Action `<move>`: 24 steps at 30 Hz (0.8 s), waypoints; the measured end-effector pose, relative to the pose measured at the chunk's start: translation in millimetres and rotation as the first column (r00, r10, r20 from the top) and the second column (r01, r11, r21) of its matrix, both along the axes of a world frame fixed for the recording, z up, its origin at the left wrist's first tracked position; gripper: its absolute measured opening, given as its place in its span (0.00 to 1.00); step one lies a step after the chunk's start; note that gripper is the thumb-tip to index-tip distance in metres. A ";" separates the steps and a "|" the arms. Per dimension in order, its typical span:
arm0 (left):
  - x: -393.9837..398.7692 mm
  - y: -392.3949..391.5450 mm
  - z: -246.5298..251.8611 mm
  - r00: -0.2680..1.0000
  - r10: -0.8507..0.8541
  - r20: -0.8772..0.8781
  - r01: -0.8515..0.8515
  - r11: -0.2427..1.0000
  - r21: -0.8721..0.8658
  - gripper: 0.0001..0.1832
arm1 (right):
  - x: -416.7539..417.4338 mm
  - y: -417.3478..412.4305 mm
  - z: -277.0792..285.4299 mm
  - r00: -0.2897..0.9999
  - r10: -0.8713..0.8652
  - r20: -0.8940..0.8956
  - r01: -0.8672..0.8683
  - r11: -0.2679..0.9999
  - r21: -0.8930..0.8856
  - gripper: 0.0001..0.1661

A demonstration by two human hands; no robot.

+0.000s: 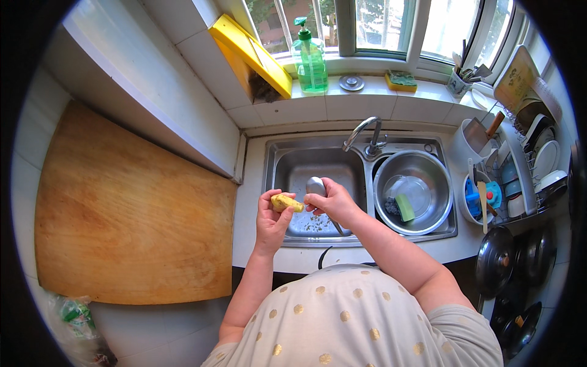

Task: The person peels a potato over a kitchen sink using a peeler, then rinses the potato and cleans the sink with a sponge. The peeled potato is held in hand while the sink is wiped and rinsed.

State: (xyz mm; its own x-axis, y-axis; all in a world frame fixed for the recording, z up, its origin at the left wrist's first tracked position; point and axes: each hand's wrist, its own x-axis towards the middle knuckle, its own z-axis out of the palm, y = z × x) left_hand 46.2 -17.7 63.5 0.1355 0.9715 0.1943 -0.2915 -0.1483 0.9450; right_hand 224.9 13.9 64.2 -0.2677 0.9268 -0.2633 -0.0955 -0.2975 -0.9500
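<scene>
Over the left basin (293, 165) of a steel sink, my left hand (270, 225) holds a knobbly yellow piece of ginger root (285, 203), its skin partly scraped away. My right hand (337, 202) grips a metal spoon (315, 186) close to the ginger's right end. The spoon's bowl points up and away from me, and its handle slants out below my palm. Whether the spoon touches the ginger is hard to tell. Small brownish scrapings (316, 223) lie wet on the basin floor beneath my hands.
A steel bowl (412, 158) with a green sponge (405, 207) fills the right basin. Behind it rises the faucet (376, 137). Rightward stand a utensil pot (467, 215) and a dish rack (527, 183). A wooden board (137, 215) lies left; a soap bottle (310, 64) stands on the sill.
</scene>
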 end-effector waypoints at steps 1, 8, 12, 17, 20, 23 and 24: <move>-0.9 -0.6 -0.1 1.000 -0.006 -0.002 0.006 1.000 -0.001 0.22 | 3.2 1.6 2.5 1.000 0.011 -0.027 -0.012 0.999 -0.038 0.20; -2.6 -2.5 -2.1 0.999 -0.038 -0.028 0.038 0.999 -0.006 0.19 | 8.0 1.9 16.7 0.982 0.161 0.094 -0.172 0.977 0.123 0.22; -0.3 -3.4 -2.1 0.992 -0.047 -0.120 0.050 0.999 0.016 0.18 | 2.0 5.1 1.1 0.927 0.099 0.362 -0.213 0.932 0.292 0.22; 1.1 -3.5 0.6 0.977 -0.058 -0.207 0.069 0.997 0.045 0.18 | 1.3 6.6 2.6 0.951 0.110 0.291 -0.171 0.966 0.195 0.20; 1.9 -4.7 2.2 0.969 -0.057 -0.241 0.085 0.990 0.109 0.18 | 1.5 8.5 8.0 0.983 0.106 0.151 -0.107 0.994 -0.001 0.19; -0.4 -3.1 -3.2 0.976 -0.032 -0.213 0.060 0.990 0.126 0.19 | 4.3 9.4 8.0 0.991 0.105 0.088 -0.102 0.994 -0.036 0.19; -2.1 -2.1 -4.6 0.981 -0.019 -0.192 0.043 0.992 0.119 0.19 | 5.0 9.2 9.2 0.990 0.087 0.109 -0.082 0.996 -0.045 0.20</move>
